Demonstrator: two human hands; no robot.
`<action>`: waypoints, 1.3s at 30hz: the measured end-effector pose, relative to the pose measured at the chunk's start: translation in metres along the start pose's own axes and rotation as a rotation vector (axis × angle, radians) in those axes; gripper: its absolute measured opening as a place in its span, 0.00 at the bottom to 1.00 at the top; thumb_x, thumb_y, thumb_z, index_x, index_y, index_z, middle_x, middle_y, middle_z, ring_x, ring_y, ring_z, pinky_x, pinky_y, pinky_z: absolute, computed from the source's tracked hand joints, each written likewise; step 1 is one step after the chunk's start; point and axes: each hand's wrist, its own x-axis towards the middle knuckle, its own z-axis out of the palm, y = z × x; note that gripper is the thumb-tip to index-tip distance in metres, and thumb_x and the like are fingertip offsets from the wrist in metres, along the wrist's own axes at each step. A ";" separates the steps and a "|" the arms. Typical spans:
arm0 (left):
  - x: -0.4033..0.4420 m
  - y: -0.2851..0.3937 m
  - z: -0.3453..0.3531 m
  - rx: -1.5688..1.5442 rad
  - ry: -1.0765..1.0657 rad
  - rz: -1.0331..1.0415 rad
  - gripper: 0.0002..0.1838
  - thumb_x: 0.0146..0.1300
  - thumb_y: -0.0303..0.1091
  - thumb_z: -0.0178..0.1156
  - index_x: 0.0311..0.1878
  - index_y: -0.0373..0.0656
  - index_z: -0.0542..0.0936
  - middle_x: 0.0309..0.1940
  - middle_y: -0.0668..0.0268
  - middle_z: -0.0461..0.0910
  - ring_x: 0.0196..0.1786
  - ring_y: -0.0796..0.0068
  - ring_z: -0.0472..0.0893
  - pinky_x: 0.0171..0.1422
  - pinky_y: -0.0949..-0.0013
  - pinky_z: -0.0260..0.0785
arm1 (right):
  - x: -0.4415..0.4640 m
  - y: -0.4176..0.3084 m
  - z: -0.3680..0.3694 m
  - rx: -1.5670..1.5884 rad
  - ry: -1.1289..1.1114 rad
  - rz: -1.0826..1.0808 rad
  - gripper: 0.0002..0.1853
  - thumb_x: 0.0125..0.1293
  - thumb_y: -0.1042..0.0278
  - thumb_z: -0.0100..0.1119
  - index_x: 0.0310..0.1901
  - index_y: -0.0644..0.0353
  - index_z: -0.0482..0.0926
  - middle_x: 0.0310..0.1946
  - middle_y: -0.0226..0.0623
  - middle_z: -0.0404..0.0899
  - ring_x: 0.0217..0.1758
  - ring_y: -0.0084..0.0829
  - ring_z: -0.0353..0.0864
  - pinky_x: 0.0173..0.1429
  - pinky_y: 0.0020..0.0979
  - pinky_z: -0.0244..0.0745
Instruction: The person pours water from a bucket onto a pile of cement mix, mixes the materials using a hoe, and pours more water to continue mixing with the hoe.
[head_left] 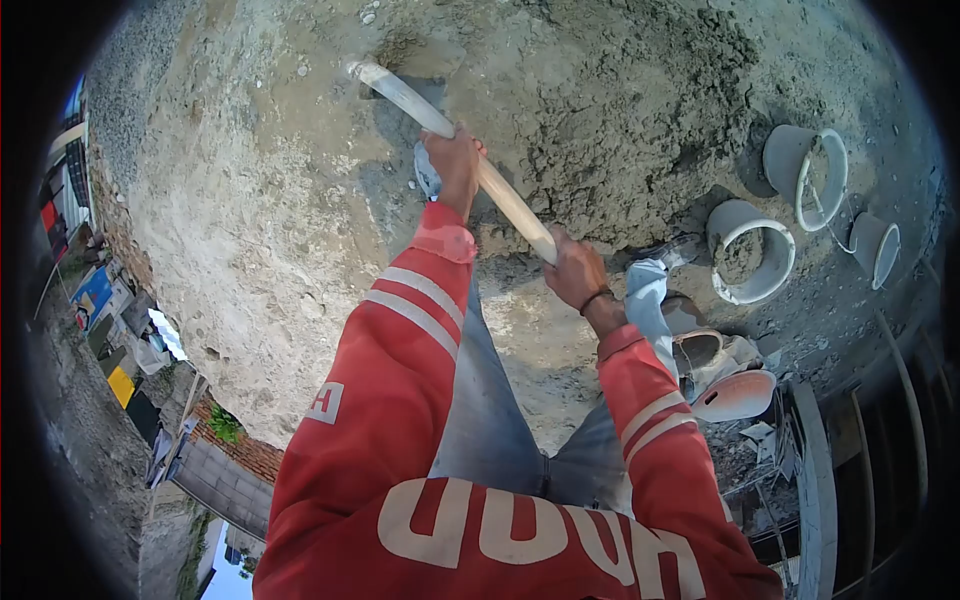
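Note:
A long pale wooden handle [515, 207] runs diagonally in front of me, its upper end reaching a flat tool head [426, 88] that lies partly in shadow on the mixed ground. My left hand [456, 165] is wrapped round the middle of the handle. Lower down, my right hand [578, 270] grips it near its near end, with a dark band on the wrist. Wet grey mortar [640, 130] lies in a rough heap to the right of the handle.
At the right stand several buckets: one upper [790, 165], one holding grey material [735, 225], and a smaller one [870, 245]. A reddish basin [735, 396] lies below them beside rubble. A brick wall [240, 455] and scattered items are at the lower left.

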 end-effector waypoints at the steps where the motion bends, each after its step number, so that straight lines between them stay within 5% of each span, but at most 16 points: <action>1: 0.013 -0.011 0.002 0.107 -0.007 0.020 0.15 0.64 0.22 0.56 0.52 0.35 0.64 0.29 0.61 0.73 0.23 0.71 0.75 0.24 0.66 0.72 | 0.011 -0.006 0.000 -0.004 0.005 0.002 0.22 0.56 0.66 0.66 0.52 0.57 0.73 0.36 0.52 0.84 0.43 0.56 0.83 0.49 0.53 0.77; 7: -0.031 -0.063 0.032 0.618 -0.030 -0.065 0.18 0.58 0.25 0.59 0.48 0.29 0.66 0.28 0.54 0.78 0.19 0.64 0.79 0.18 0.62 0.72 | -0.045 0.016 0.022 0.054 0.056 0.258 0.22 0.56 0.66 0.64 0.52 0.59 0.72 0.36 0.52 0.84 0.43 0.57 0.83 0.51 0.52 0.78; 11: -0.079 -0.139 0.041 0.554 -0.096 -0.278 0.17 0.57 0.28 0.62 0.46 0.28 0.70 0.25 0.56 0.78 0.17 0.65 0.78 0.17 0.62 0.73 | -0.099 0.022 0.006 -0.069 -0.001 0.402 0.21 0.57 0.65 0.62 0.50 0.61 0.70 0.37 0.52 0.83 0.44 0.57 0.83 0.51 0.51 0.78; 15: -0.083 -0.147 0.030 0.640 -0.210 -0.437 0.13 0.59 0.27 0.61 0.44 0.32 0.72 0.23 0.58 0.77 0.18 0.66 0.79 0.19 0.63 0.74 | -0.106 0.000 -0.012 -0.086 -0.053 0.417 0.18 0.58 0.64 0.60 0.46 0.64 0.69 0.38 0.55 0.82 0.46 0.56 0.82 0.52 0.52 0.77; 18: -0.083 -0.128 0.036 0.355 -0.337 -0.497 0.13 0.60 0.28 0.62 0.45 0.35 0.73 0.25 0.60 0.76 0.22 0.66 0.79 0.24 0.60 0.76 | -0.117 -0.003 -0.042 -0.066 0.015 0.296 0.18 0.56 0.64 0.59 0.45 0.66 0.70 0.37 0.56 0.81 0.44 0.58 0.81 0.51 0.53 0.76; 24: -0.131 -0.082 0.051 -0.244 -0.169 -0.761 0.12 0.59 0.33 0.66 0.38 0.43 0.71 0.26 0.66 0.70 0.26 0.69 0.73 0.32 0.63 0.73 | -0.266 0.057 -0.107 0.058 -0.032 0.243 0.17 0.55 0.66 0.59 0.44 0.64 0.73 0.34 0.55 0.81 0.43 0.60 0.79 0.50 0.53 0.73; 28: -0.248 -0.097 0.063 -0.214 -0.047 -0.623 0.10 0.57 0.26 0.68 0.31 0.43 0.73 0.20 0.69 0.69 0.19 0.74 0.70 0.28 0.65 0.70 | -0.322 0.211 -0.064 -0.064 0.104 0.272 0.16 0.54 0.66 0.61 0.46 0.55 0.75 0.35 0.52 0.81 0.42 0.60 0.80 0.47 0.53 0.73; 31: -0.334 -0.055 0.073 -0.300 -0.202 -0.438 0.07 0.61 0.25 0.65 0.37 0.39 0.75 0.20 0.69 0.68 0.20 0.74 0.70 0.28 0.65 0.70 | -0.313 0.302 -0.030 -0.046 0.196 0.359 0.13 0.55 0.68 0.59 0.43 0.57 0.75 0.34 0.51 0.82 0.42 0.59 0.80 0.43 0.53 0.73; 36: -0.376 0.075 0.119 -0.285 -0.453 0.093 0.09 0.63 0.24 0.63 0.44 0.37 0.74 0.23 0.68 0.68 0.22 0.76 0.70 0.29 0.67 0.69 | -0.239 0.238 -0.067 0.256 0.452 0.026 0.13 0.54 0.71 0.63 0.42 0.56 0.74 0.31 0.48 0.82 0.38 0.56 0.81 0.41 0.49 0.75; 39: -0.349 0.157 0.176 -0.224 -0.650 0.287 0.18 0.66 0.24 0.61 0.57 0.38 0.70 0.24 0.68 0.70 0.22 0.78 0.71 0.28 0.69 0.70 | -0.199 0.161 -0.102 0.415 0.620 -0.136 0.12 0.55 0.73 0.61 0.42 0.57 0.73 0.29 0.48 0.81 0.36 0.56 0.82 0.39 0.48 0.74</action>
